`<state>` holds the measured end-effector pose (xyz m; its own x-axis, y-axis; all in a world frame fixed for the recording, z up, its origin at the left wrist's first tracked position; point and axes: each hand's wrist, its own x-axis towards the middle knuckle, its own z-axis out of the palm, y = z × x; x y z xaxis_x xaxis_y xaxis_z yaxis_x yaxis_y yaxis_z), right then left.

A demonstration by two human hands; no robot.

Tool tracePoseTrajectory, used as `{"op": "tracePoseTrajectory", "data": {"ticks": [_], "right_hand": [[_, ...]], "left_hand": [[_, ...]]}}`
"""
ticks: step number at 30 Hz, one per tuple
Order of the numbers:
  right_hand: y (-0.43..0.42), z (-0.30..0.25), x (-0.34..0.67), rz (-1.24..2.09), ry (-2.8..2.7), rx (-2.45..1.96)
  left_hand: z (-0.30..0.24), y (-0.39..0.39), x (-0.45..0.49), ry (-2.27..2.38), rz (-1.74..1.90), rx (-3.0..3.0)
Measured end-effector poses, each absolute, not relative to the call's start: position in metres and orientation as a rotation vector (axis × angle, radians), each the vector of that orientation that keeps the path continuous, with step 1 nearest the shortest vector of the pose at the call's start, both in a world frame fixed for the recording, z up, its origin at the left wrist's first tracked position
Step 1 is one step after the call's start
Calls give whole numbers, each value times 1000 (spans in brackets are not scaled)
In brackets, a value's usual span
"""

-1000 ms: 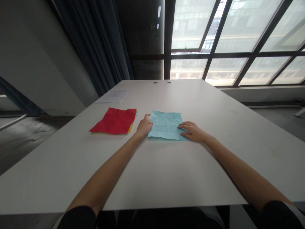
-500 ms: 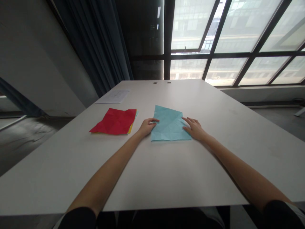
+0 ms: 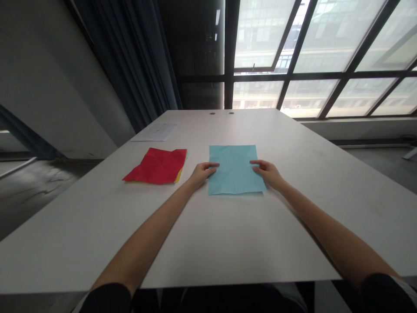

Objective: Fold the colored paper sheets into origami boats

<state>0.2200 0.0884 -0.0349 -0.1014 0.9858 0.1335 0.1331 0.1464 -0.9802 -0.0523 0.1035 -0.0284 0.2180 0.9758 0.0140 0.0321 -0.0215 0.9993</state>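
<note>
A light blue sheet of paper (image 3: 235, 169) is raised a little off the white table (image 3: 228, 226), tilted up toward me. My left hand (image 3: 201, 173) pinches its left edge with thumb and fingers. My right hand (image 3: 267, 173) pinches its right edge the same way. Both hands are closed on the sheet at about mid-height.
A creased red sheet (image 3: 158, 165) lies to the left on top of a yellow sheet (image 3: 179, 174), with a blue edge showing beneath. A white printed page (image 3: 155, 130) lies further back left. Windows and a dark curtain stand beyond the table's far edge.
The blue sheet lay flat and skewed under my hands a second ago. Both hands have since gripped its side edges, squared it and lifted it toward me.
</note>
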Motion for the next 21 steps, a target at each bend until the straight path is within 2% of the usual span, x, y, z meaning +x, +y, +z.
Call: {"op": "tracePoseTrajectory", "data": {"ticks": [11,21], "right_hand": [[91,-37,223,1165,-1389,-1094],[86,-35,217,1027,-1533,-1220]], "left_hand": [[-26,104,-50,989,1114,1148],[-24,97,-47,1043,1012,1406]]}}
